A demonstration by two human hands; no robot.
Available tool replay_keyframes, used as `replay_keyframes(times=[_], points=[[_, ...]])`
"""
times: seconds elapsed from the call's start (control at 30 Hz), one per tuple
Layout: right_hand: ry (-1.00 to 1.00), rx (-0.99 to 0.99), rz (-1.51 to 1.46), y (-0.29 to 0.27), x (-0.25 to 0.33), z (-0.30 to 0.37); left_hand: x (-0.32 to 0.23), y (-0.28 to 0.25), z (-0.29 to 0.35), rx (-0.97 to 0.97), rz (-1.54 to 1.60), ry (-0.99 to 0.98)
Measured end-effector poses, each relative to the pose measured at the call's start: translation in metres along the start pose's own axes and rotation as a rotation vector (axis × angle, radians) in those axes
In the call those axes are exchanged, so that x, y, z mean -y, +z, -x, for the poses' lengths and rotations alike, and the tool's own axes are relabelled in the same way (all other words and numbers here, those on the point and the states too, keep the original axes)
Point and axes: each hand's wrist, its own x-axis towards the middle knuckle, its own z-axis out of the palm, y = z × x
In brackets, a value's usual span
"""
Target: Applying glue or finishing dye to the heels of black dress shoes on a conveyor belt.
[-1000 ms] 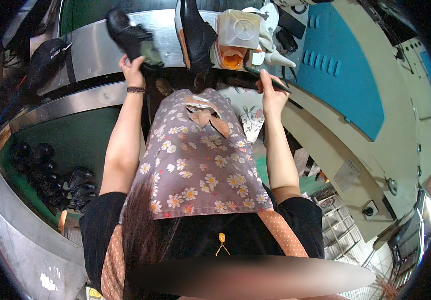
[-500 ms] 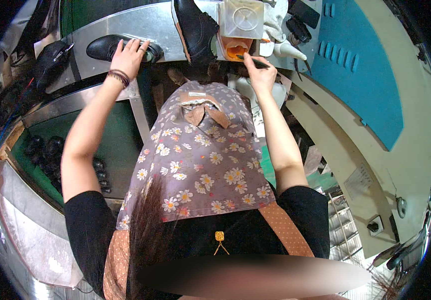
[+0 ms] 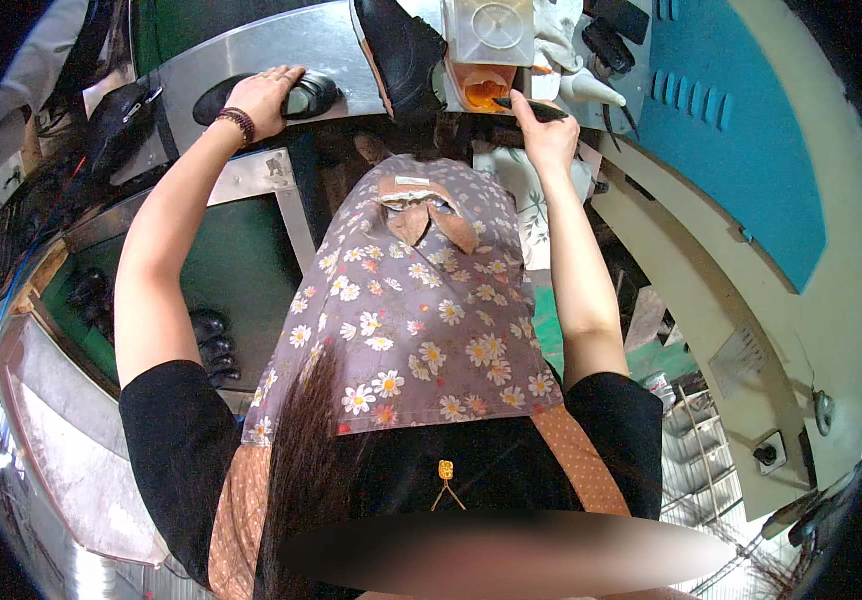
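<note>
A black shoe [image 3: 311,96] lies on its side along the metal bench's near edge. Over its middle rests my left hand [image 3: 263,100], fingers together and wrapped across it. My right hand [image 3: 551,140] pinches a slim dark-handled tool [image 3: 545,111], its front end at the mouth of an orange-stained container [image 3: 487,92]. The tool's tip is too small to make out. A second black shoe [image 3: 406,60] stands between my hands, toe toward me, with a tan sole edge showing on its left side.
A translucent square box [image 3: 491,32] sits just behind the orange container. To its right are white cloth, a white nozzle bottle [image 3: 591,88] and dark items. A blue panel [image 3: 751,130] fills the right side. Black shoes [image 3: 213,345] lie in a bin at lower left.
My left hand has turned and closed over the shoe, its fingers now pointing right. My right hand stays by the orange container with the tool, its handle tilted slightly differently. The whole view has shifted slightly.
</note>
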Motion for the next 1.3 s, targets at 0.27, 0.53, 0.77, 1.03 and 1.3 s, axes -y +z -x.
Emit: replay_keyframes(times=[0.27,0.53,0.77,1.03,1.3], points=[[0.179,0.076,-0.011,-0.018,-0.023,-0.004,-0.031,-0.048,0.045,-0.327,0.591,-0.226],[-0.132,0.270,-0.851,-0.107,0.146,0.049,-0.106,-0.129,0.102,-0.651,1.164,0.131],[-0.590,0.561,-0.970,-0.127,0.216,0.089,-0.118,-0.139,0.124,-0.756,1.143,0.369],[-0.630,0.586,-0.933,-0.130,0.223,0.099,-0.131,-0.147,0.129,-0.767,1.280,0.426],[-0.628,0.571,-0.842,-0.123,0.219,0.097,-0.131,-0.146,0.128,-0.843,1.214,0.473]])
